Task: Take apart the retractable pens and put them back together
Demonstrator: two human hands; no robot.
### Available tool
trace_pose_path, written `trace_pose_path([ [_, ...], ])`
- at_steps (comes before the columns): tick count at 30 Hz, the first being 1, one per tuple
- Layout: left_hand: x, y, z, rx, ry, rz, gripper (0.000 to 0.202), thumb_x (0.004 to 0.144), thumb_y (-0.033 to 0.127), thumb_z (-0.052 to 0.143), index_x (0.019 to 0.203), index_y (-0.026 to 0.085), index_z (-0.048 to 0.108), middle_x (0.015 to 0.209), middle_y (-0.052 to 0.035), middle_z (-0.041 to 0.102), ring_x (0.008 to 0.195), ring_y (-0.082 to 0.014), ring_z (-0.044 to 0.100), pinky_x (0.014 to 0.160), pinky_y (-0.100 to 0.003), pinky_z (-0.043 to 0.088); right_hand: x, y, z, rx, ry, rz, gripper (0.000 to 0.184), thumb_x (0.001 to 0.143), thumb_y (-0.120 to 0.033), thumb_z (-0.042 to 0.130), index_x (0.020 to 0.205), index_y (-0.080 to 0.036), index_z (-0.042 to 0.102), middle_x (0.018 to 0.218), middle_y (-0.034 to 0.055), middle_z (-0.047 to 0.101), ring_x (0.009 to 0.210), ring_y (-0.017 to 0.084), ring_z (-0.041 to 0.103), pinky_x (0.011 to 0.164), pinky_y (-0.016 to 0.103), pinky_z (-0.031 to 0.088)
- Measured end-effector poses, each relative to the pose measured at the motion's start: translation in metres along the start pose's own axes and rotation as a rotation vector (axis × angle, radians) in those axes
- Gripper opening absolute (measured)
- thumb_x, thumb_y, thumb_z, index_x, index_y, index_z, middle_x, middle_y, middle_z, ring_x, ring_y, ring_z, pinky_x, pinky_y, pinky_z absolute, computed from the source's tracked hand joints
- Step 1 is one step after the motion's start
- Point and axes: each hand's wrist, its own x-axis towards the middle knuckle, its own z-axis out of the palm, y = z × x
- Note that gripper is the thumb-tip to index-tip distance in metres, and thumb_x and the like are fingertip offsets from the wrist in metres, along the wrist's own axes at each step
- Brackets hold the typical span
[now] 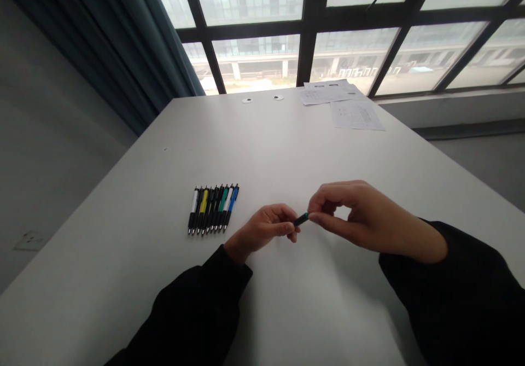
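Above the white table point(262, 152), both my hands are on one short dark pen point(301, 219) with a bit of green at its right end. The fingers and thumb of my left hand point(264, 228) are closed on its left end. My right hand point(361, 213) pinches the green end between thumb and fingertips. Much of the pen is hidden by the fingers, so I cannot tell if it is whole. Left of my hands lies a neat row of several click pens, tips toward me, among them a yellow pen point(203, 202), a green pen point(223, 199) and a blue pen point(233, 199).
Printed sheets of paper point(357, 116) lie at the table's far right corner. Two round white pieces with dark centres, one of them a disc point(246, 101), sit along the far edge. Beyond are a dark-framed window point(309, 32) and a blue-grey curtain point(123, 38).
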Motion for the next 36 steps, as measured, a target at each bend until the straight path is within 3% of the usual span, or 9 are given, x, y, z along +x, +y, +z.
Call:
trace_pose_path([
  [4, 0.000, -0.001, 0.000, -0.026, 0.036, 0.025, 0.036, 0.075, 0.039, 0.085, 0.090, 0.013, 0.066, 0.077, -0.0040, 0.072, 0.062, -0.0130, 0.066, 0.063, -0.025, 0.050, 0.000, 0.018, -0.010, -0.101, -0.034, 0.185, 0.021, 0.088, -0.039, 0.066, 0.095, -0.020, 0.069, 0.080, 0.0026, 0.072, 0.070, 0.015, 0.065, 0.064, 0.027, 0.050],
  [7, 0.000, -0.001, 0.002, -0.035, 0.044, 0.034, 0.035, 0.075, 0.038, 0.085, 0.089, 0.013, 0.065, 0.076, -0.0037, 0.071, 0.061, -0.0128, 0.066, 0.062, -0.025, 0.049, 0.003, 0.043, -0.004, -0.415, -0.200, 0.383, 0.018, 0.084, -0.036, 0.069, 0.092, -0.020, 0.071, 0.083, 0.0043, 0.073, 0.074, 0.019, 0.067, 0.068, 0.030, 0.049],
  [9, 0.000, 0.000, 0.003, -0.040, 0.047, 0.037, 0.035, 0.075, 0.037, 0.085, 0.088, 0.013, 0.065, 0.076, -0.0036, 0.071, 0.060, -0.0127, 0.066, 0.062, -0.026, 0.049, 0.006, 0.060, 0.006, -0.467, -0.279, 0.433, 0.023, 0.073, -0.032, 0.078, 0.091, -0.019, 0.073, 0.084, 0.0061, 0.074, 0.076, 0.022, 0.068, 0.067, 0.031, 0.047],
  [12, 0.000, 0.001, 0.005, -0.047, 0.052, 0.040, 0.036, 0.073, 0.038, 0.086, 0.087, 0.013, 0.065, 0.075, -0.0034, 0.071, 0.059, -0.0127, 0.065, 0.062, -0.025, 0.049, 0.008, 0.074, 0.020, -0.486, -0.327, 0.453, 0.031, 0.067, -0.030, 0.082, 0.093, -0.017, 0.073, 0.088, 0.0084, 0.075, 0.078, 0.024, 0.068, 0.065, 0.030, 0.046],
  [18, 0.001, 0.002, 0.008, -0.055, 0.052, 0.041, 0.034, 0.074, 0.036, 0.086, 0.086, 0.012, 0.065, 0.075, -0.0037, 0.070, 0.059, -0.0126, 0.065, 0.059, -0.024, 0.048, 0.012, 0.074, 0.027, -0.523, -0.347, 0.464, 0.012, 0.073, -0.016, 0.068, 0.084, -0.017, 0.073, 0.082, 0.0081, 0.074, 0.072, 0.020, 0.066, 0.062, 0.027, 0.043],
  [26, 0.001, 0.002, 0.007, -0.058, 0.050, 0.039, 0.033, 0.075, 0.036, 0.085, 0.087, 0.013, 0.065, 0.075, -0.0033, 0.070, 0.060, -0.0126, 0.065, 0.063, -0.026, 0.049, 0.013, 0.071, 0.029, -0.552, -0.342, 0.462, 0.027, 0.073, -0.003, 0.055, 0.086, -0.016, 0.074, 0.080, 0.0095, 0.075, 0.071, 0.019, 0.067, 0.059, 0.025, 0.041],
  [33, 0.000, 0.001, 0.006, -0.059, 0.054, 0.033, 0.035, 0.074, 0.037, 0.085, 0.087, 0.013, 0.063, 0.076, -0.0037, 0.071, 0.060, -0.0130, 0.065, 0.062, -0.025, 0.048, 0.012, 0.075, 0.029, -0.546, -0.328, 0.448, 0.018, 0.065, -0.006, 0.060, 0.077, -0.012, 0.073, 0.076, 0.0151, 0.073, 0.070, 0.024, 0.066, 0.057, 0.029, 0.039],
  [36, -0.001, 0.001, 0.005, -0.060, 0.045, 0.036, 0.034, 0.076, 0.037, 0.084, 0.089, 0.014, 0.064, 0.077, -0.0038, 0.071, 0.062, -0.0131, 0.066, 0.063, -0.025, 0.048, 0.011, 0.074, 0.020, -0.485, -0.283, 0.416, 0.020, 0.066, -0.012, 0.064, 0.084, -0.013, 0.071, 0.077, 0.0109, 0.071, 0.070, 0.022, 0.064, 0.059, 0.029, 0.042],
])
